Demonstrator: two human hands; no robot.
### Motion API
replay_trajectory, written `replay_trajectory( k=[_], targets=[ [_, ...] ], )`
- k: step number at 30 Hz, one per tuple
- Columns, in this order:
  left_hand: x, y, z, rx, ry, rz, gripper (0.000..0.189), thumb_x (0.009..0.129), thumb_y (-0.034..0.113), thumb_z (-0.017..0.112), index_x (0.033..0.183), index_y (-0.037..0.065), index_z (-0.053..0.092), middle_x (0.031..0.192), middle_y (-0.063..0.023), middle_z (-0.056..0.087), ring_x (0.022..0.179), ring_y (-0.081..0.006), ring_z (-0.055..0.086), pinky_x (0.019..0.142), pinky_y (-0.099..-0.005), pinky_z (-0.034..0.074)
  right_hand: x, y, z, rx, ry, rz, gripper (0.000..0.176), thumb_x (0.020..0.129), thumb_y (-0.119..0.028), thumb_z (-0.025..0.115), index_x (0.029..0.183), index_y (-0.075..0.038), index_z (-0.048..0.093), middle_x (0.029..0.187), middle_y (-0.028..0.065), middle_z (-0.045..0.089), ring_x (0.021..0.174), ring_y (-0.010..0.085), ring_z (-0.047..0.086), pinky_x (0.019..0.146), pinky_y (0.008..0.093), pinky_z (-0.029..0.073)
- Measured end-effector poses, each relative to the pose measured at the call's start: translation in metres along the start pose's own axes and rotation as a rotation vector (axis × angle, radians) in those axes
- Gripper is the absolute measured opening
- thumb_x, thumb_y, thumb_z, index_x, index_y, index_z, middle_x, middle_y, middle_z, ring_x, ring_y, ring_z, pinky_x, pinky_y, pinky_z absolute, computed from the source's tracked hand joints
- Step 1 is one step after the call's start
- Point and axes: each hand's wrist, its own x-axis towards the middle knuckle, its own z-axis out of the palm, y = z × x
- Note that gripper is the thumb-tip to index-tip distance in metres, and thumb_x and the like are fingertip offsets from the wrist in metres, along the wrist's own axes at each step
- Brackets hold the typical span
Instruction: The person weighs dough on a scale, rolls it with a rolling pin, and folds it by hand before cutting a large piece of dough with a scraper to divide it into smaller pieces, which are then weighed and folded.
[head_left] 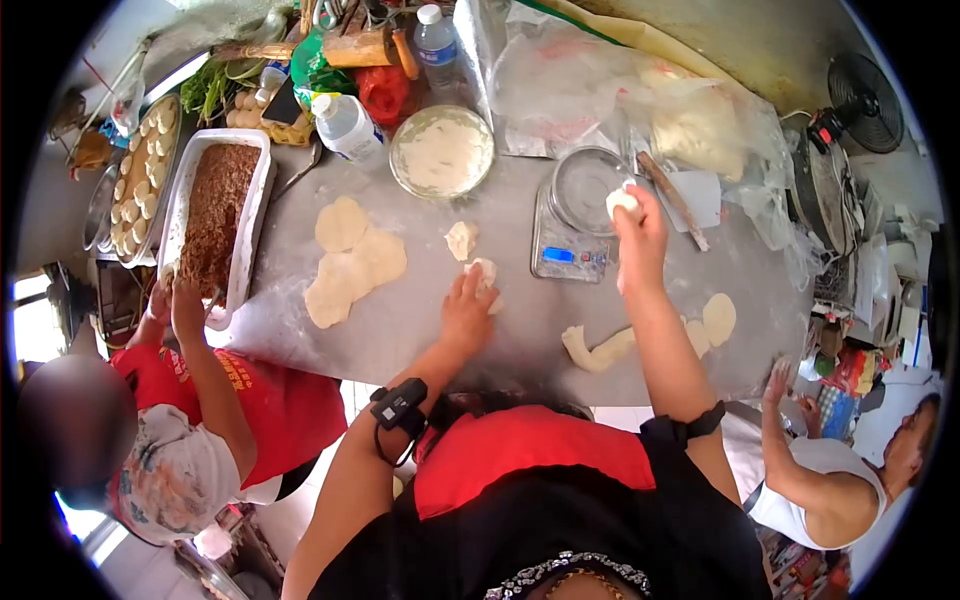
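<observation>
Beside the digital scale (pixel 568 262), my right hand (pixel 642 240) is closed around a small lump of dough (pixel 622 204), raised over the metal table. On the scale sits a round clear pan (pixel 590 190). My left hand (pixel 468 312) is down at the table with its fingers curled over a piece of dough (pixel 484 272); the palm side is hidden. A separate torn dough piece (pixel 461 241) lies just beyond it. Flattened dough rounds (pixel 352 268) overlap to the left. Under my right forearm stretches a dough strip (pixel 600 352), with a dough round (pixel 719 318) to its right.
A bowl of flour (pixel 442 152), bottles (pixel 350 130) and a rolling pin (pixel 362 48) stand at the back. A person on the left works at a tray of brown filling (pixel 222 205). Plastic sheeting (pixel 640 95) covers the back right. Another person is at right.
</observation>
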Motion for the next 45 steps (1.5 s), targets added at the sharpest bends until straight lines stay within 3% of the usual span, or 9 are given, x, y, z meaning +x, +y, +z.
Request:
replay_trajectory(
  k=[4,5,8,10,13,20,36,43,45],
  targets=[
    [0.002,0.0,-0.003,-0.04,0.073,-0.008,0.038,0.065,0.008,0.067,0.102,0.014,0.062,0.137,-0.012,0.037,0.12,-0.0348,0.04,0.089,-0.0462,0.043,0.011,-0.019,0.002,0.032,-0.051,-0.056,0.044,0.083,-0.01,0.056,0.125,-0.003,0.047,0.114,0.0071,0.053,0.102,0.0128,0.049,0.086,0.0252,0.04],
    [0.004,0.0,-0.007,-0.048,0.066,-0.016,0.038,0.065,0.008,0.067,0.102,0.014,0.062,0.137,-0.0121,0.037,0.12,-0.0345,0.041,0.09,-0.0459,0.043,0.01,-0.02,0.004,-0.12,0.029,-0.188,0.038,0.083,-0.011,0.057,0.12,-0.002,0.052,0.109,0.0072,0.057,0.093,0.0107,0.053,0.08,0.0245,0.043],
    [0.002,-0.005,-0.008,-0.075,0.058,-0.02,0.038,0.065,0.009,0.067,0.103,0.013,0.062,0.136,-0.0126,0.039,0.118,-0.0343,0.042,0.09,-0.0453,0.043,-0.024,-0.072,-0.001,-0.278,-0.248,-0.099,0.029,0.083,-0.013,0.058,0.11,-0.001,0.059,0.097,0.0053,0.062,0.081,0.0091,0.056,0.072,0.023,0.045],
    [0.002,-0.012,0.004,-0.075,0.111,0.018,0.039,0.066,0.009,0.067,0.104,0.013,0.062,0.136,-0.0133,0.039,0.118,-0.0352,0.042,0.09,-0.0454,0.043,-0.064,-0.125,0.003,-0.318,-0.471,-0.518,0.017,0.082,-0.004,0.055,0.098,-0.001,0.06,0.08,0.0034,0.062,0.068,0.0087,0.055,0.059,0.0217,0.041],
    [-0.001,-0.006,-0.001,-0.067,0.12,0.016,0.04,0.065,0.009,0.067,0.105,0.012,0.062,0.135,-0.0158,0.039,0.117,-0.0366,0.042,0.091,-0.0457,0.042,-0.117,-0.198,0.008,-0.531,-0.598,-1.195,0.018,0.062,-0.01,0.064,0.079,-0.005,0.061,0.067,0.0011,0.057,0.055,0.0152,0.053,0.047,0.026,0.039],
    [0.002,-0.001,0.015,-0.092,0.155,0.035,0.041,0.066,0.01,0.067,0.106,0.011,0.06,0.136,-0.0194,0.037,0.119,-0.0391,0.041,0.093,-0.0461,0.041,-0.148,-0.203,0.028,-1.331,-0.646,-1.067,0.016,0.056,-0.013,0.064,0.068,-0.009,0.056,0.054,-0.0013,0.041,0.046,0.0143,0.045,0.04,0.0272,0.032],
    [-0.013,0.003,0.014,-0.049,0.149,0.043,0.046,0.069,0.015,0.064,0.115,0.01,0.057,0.138,-0.0254,0.031,0.122,-0.0426,0.036,0.099,-0.0469,0.035,-0.194,-0.201,0.029,-1.247,-0.723,-1.305,0.013,0.057,-0.015,0.061,0.066,-0.008,0.054,0.05,-0.0009,0.036,0.045,0.0135,0.041,0.037,0.027,0.029],
    [-0.037,0.014,0.024,-0.029,0.162,0.101,0.039,0.068,0.014,0.065,0.107,0.01,0.06,0.119,-0.0203,0.047,0.11,-0.0401,0.045,0.091,-0.0466,0.041,-0.214,-0.211,0.03,-1.086,-0.769,-1.398,0.013,0.057,-0.015,0.06,0.065,-0.008,0.053,0.049,-0.0006,0.033,0.045,0.0131,0.039,0.036,0.027,0.027],
    [-0.036,0.021,0.025,-0.088,0.206,0.13,0.032,0.068,0.012,0.065,0.1,0.009,0.062,0.113,-0.0178,0.051,0.103,-0.0393,0.049,0.086,-0.046,0.044,-0.207,-0.212,0.019,-0.994,-0.895,-1.275,0.013,0.057,-0.015,0.06,0.065,-0.008,0.053,0.049,-0.0006,0.032,0.045,0.013,0.039,0.035,0.027,0.027]
  ],
)
